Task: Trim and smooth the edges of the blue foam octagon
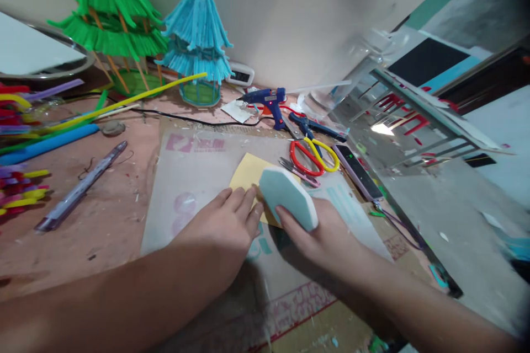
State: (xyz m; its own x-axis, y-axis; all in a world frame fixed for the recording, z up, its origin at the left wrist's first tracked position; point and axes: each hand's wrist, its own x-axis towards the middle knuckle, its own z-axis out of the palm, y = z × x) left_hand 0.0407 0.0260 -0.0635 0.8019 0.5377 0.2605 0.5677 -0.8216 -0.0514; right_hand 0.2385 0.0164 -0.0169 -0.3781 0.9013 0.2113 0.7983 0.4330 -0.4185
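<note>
A square of yellow paper (pixel 245 169) lies on a printed translucent plastic sheet (pixel 194 168). The fingers of my left hand (pixel 223 227) are stretched out and rest on its near left part, holding nothing. My right hand (pixel 329 234) grips a pale blue-white octagonal slab (pixel 287 198), perhaps foam, thumb on its near face and the other fingers hidden behind it. The slab is tilted up on edge over the right part of the paper; whether it touches the paper, I cannot tell.
Beyond the sheet are red-and-yellow-handled scissors (pixel 306 157), a blue glue gun (pixel 269 98), pliers (pixel 317 127) and a phone (pixel 358 172). Green (pixel 111 27) and blue (pixel 200 38) tiered models stand at the back. Pipe cleaners (pixel 25 187) and a purple pen-like stick (pixel 83 187) lie left.
</note>
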